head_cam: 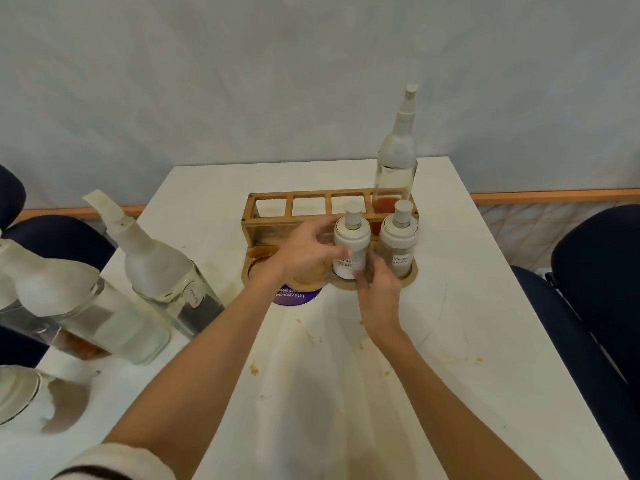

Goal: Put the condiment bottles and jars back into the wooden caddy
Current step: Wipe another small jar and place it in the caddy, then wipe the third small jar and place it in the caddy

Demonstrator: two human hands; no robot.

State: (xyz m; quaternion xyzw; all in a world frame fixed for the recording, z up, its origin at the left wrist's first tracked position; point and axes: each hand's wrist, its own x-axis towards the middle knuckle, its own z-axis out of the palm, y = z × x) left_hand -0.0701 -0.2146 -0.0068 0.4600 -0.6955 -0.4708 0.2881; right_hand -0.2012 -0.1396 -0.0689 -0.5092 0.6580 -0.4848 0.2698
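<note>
Sugar jar [351, 249] upright in caddy [263, 216] hole left of pepper jar [398, 251]; left hand [304, 251] grips its side, right hand [379, 296] its near base.

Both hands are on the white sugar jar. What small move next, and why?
Probably release the white sugar jar: it looks seated upright in the wooden caddy beside the pepper jar, yet left hand and right hand hold it while the soy bottle waits outside.

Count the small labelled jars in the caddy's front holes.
2: the white sugar jar, gripped by left hand and right hand; the pepper powder jar right of it. No others show.
</note>
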